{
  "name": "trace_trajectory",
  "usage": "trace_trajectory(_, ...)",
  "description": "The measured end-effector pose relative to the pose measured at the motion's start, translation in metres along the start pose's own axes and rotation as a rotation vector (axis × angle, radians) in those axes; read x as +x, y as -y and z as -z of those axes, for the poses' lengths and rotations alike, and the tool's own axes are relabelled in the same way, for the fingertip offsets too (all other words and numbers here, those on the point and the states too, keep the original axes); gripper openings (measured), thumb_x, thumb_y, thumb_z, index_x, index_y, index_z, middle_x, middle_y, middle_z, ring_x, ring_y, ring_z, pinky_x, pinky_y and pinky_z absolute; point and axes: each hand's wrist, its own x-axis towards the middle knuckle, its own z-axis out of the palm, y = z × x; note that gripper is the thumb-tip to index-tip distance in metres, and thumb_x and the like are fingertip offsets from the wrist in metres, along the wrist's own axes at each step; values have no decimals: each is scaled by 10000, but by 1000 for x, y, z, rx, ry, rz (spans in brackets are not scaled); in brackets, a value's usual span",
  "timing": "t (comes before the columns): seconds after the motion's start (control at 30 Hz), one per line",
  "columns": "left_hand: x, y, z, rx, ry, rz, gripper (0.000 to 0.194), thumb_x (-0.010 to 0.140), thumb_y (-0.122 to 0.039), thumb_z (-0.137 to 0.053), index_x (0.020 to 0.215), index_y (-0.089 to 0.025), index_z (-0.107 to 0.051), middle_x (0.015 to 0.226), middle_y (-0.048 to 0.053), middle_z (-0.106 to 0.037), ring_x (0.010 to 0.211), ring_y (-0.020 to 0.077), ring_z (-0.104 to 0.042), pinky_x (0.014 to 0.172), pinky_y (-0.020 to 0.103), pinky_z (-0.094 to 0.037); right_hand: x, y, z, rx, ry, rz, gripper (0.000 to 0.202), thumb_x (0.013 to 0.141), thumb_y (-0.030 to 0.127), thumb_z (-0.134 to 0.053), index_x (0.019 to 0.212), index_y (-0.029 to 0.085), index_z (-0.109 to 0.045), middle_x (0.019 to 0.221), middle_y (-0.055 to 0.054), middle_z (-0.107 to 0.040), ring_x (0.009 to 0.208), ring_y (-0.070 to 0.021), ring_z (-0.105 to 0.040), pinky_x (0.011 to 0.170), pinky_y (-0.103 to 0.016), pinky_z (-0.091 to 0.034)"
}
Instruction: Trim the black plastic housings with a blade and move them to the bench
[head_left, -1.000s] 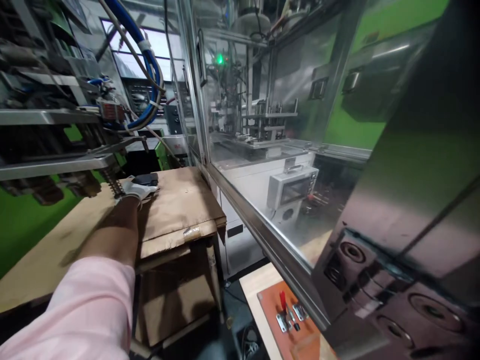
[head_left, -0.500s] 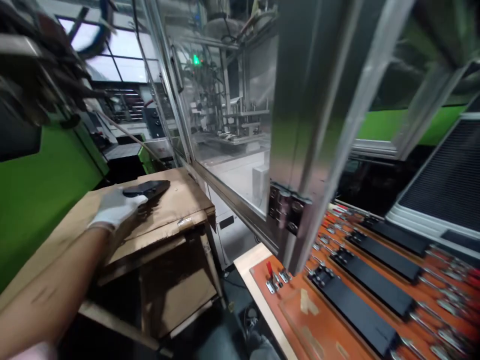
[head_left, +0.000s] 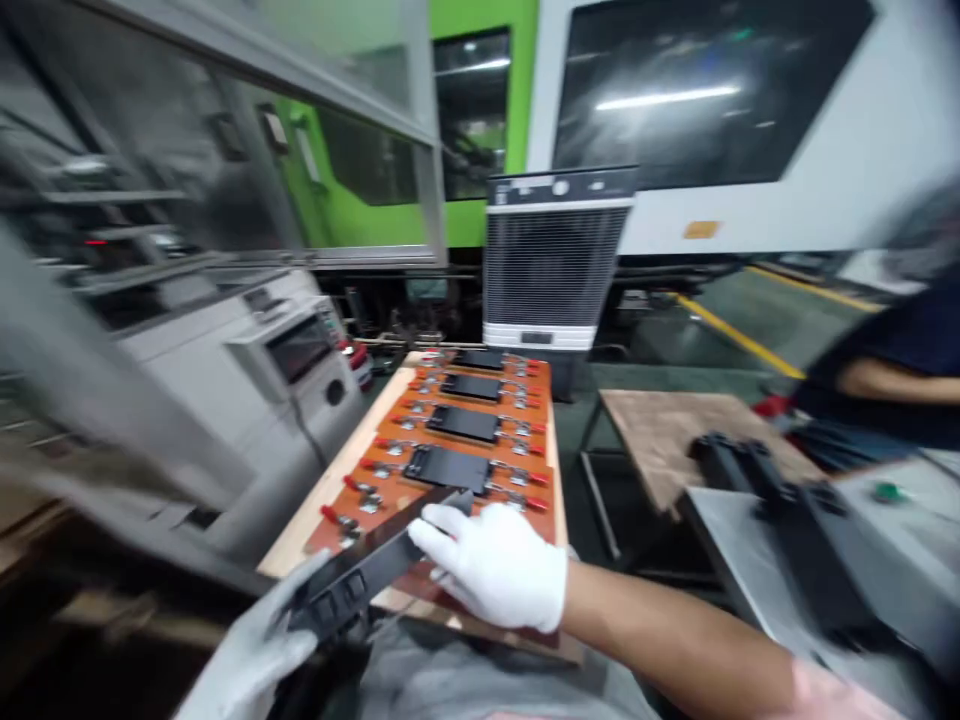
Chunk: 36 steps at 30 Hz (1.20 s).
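A long black plastic part (head_left: pixel 379 560) slants across in front of my body, its lower left end showing square openings. My white-gloved left hand (head_left: pixel 259 640) grips that near end, thumb on one side and fingers on the other. At the upper right end, my gloved right hand (head_left: pixel 499 565) has its bent fingers on the part; some fingertips are hidden. Just beyond is an orange fixture board (head_left: pixel 416 520) carrying several black panels (head_left: pixel 450 468), each between metal toggle clamps (head_left: pixel 521 475) with red handles.
A grey-white cooler (head_left: pixel 559 270) stands behind the board. To the left is a framed machine with a control panel (head_left: pixel 300 350). On the right, more black parts (head_left: pixel 802 540) lie on a grey table (head_left: pixel 720 520) beside a brown table (head_left: pixel 675 430). A person's arm (head_left: pixel 892 382) is at far right.
My view has swung right, from the cardboard-covered table to the orange board. The black part in my left hand is now in front of my body, and my right hand has come into view on it.
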Motion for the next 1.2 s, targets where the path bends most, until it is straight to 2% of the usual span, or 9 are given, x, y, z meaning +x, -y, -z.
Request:
trace_trajectory(0.13, 36, 24, -82, -83, 333, 92, 647, 408, -488, -825, 1005, -265, -718, 1067, 39, -729, 1194, 432, -522, 1043, 499, -422, -27, -21, 8, -86, 191, -81, 214, 880, 292, -504, 1028, 141, -532, 885, -46, -622, 598, -185, -587, 464, -297, -414)
trace_trajectory(0.27, 60, 20, -145, -69, 570, 114, 700, 475, -526, -788, 1126, -296, -669, 1131, 28, -705, 1237, 418, -488, 1022, 531, -437, -72, -41, 30, -194, 267, -168, 141, 873, 238, -466, 912, 137, -557, 827, -50, -588, 631, -199, -605, 467, -295, -398)
trace_trajectory(0.37, 68, 1, -188, -82, 713, 117, 807, 525, -534, -776, 1274, -322, -566, 1257, 48, -640, 1256, 398, -478, 1002, 504, -463, -106, -56, 70, -252, 333, -377, 160, 838, 269, -506, 895, 139, -579, 822, -66, -606, 630, -196, -612, 493, -284, -388)
trace_trajectory(0.47, 69, -20, -222, -94, 783, 86, 864, 564, -536, -770, 1349, -325, -477, 1406, 57, -515, 1295, 357, -448, 991, 428, -487, -150, -72, 127, -375, 328, -789, 183, 795, 314, -552, 878, 162, -612, 838, -66, -636, 658, -197, -622, 548, -271, -377)
trace_trajectory(0.6, 72, -28, -245, 38, 831, 79, 814, 634, -617, -693, 1328, -240, -496, 1443, 84, -467, 1297, 313, -457, 963, 352, -509, -235, -79, 214, -596, 315, -1529, 270, 785, 398, -595, 939, 184, -657, 943, -80, -652, 860, -239, -613, 690, -307, -370)
trace_trajectory(0.77, 76, -23, -262, 180, 935, 42, 706, 665, -602, -681, 1263, -250, -555, 1432, 57, -483, 1292, 309, -463, 1050, 399, -432, -345, -49, 295, -619, 373, -2034, 325, 679, 359, -740, 857, 91, -695, 809, -145, -652, 821, -273, -605, 678, -361, -347)
trace_trajectory(0.93, 66, -33, -284, 235, 1020, 7, 610, 675, -559, -692, 1194, -246, -624, 1330, 72, -585, 1247, 332, -507, 1103, 467, -345, -410, -10, 317, -404, 277, -2319, 282, 676, 278, -730, 843, 51, -733, 730, -111, -667, 726, -184, -596, 639, -347, -335)
trace_trajectory(1.03, 62, -36, -296, 225, 1129, 58, 633, 672, -596, -672, 1184, -225, -643, 1261, 103, -633, 1217, 343, -535, 1088, 483, -360, -433, 3, 318, -308, 139, -2390, 298, 678, 281, -716, 867, 52, -745, 711, -82, -674, 636, -140, -574, 620, -330, -346)
trace_trajectory(1.2, 68, -28, -308, 241, 1202, 66, 609, 651, -571, -701, 1148, -222, -669, 1279, 91, -622, 1231, 315, -529, 1100, 438, -352, -463, 13, 323, -266, -60, -2443, 166, 544, 191, -777, 652, 70, -741, 625, -64, -673, 454, -102, -511, 541, -303, -351)
